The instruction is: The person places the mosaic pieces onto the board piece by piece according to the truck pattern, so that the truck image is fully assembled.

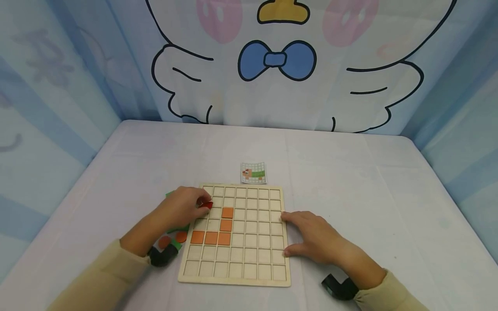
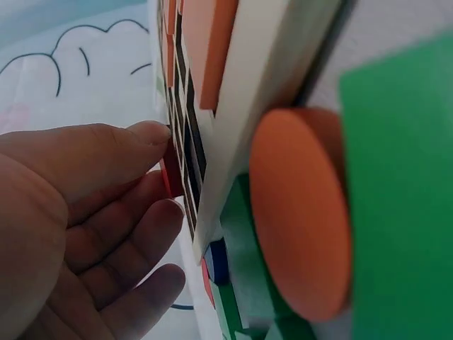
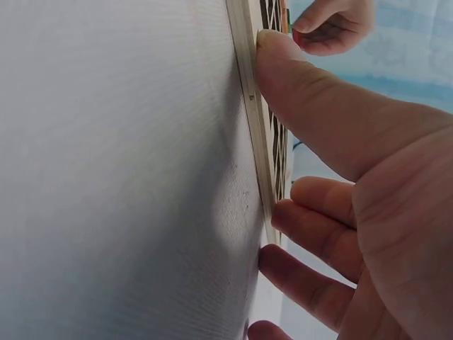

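A wooden grid board (image 1: 256, 255) lies on the table with several orange square tiles (image 1: 211, 238) set in its cells. At the board's upper left, my left hand (image 1: 180, 208) pinches a small red tile (image 2: 170, 170) between thumb and fingers, over the left-hand cells. The tile's full shape is hidden by the fingers. My right hand (image 1: 317, 237) rests its thumb and fingertips on the board's right edge, and the right wrist view shows the thumb (image 3: 311, 92) on the rim.
Orange discs (image 1: 181, 236) and green pieces (image 2: 403, 184) lie left of the board, partly under my left forearm. A small picture card (image 1: 253, 173) with a grid pattern lies just beyond the board's far edge. A printed curtain (image 1: 276, 99) stands behind the table.
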A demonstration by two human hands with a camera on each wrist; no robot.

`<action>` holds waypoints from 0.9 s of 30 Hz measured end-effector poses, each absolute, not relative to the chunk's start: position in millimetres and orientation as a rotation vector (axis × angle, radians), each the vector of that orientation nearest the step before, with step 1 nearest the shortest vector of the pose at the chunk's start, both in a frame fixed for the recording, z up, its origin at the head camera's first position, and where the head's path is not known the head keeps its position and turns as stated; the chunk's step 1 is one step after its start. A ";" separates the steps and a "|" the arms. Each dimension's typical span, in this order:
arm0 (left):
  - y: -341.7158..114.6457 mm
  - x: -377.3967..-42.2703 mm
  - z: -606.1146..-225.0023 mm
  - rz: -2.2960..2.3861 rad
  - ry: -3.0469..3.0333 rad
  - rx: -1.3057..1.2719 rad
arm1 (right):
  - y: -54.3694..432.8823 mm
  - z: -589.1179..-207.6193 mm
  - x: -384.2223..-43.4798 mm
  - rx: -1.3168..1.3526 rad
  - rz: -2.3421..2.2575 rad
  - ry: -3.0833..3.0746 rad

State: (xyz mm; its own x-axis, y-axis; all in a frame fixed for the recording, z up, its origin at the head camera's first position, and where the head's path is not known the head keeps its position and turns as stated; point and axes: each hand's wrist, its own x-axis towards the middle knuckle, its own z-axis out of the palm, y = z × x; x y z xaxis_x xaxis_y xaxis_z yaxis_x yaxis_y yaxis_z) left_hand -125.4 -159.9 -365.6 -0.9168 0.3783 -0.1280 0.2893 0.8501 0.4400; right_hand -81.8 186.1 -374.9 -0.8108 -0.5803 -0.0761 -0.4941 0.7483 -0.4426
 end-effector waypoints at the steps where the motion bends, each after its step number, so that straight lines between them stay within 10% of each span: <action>1: -159.1 -124.7 -365.9 0.626 2.814 0.511 | 186.2 -375.1 -81.8 -0.853 -0.606 2.739; 27: -145.7 -122.9 -369.4 0.606 2.834 0.602 | 188.4 -379.5 -82.2 -0.899 -0.614 2.759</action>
State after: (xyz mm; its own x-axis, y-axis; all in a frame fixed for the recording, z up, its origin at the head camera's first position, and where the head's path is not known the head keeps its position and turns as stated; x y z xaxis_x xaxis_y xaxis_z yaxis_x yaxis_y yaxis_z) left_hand -122.9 -145.7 -369.4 -0.9015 0.4231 -0.0907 0.3490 0.8348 0.4258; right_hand -82.2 188.4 -379.5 -0.8023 -0.5957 -0.0384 -0.5232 0.7327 -0.4353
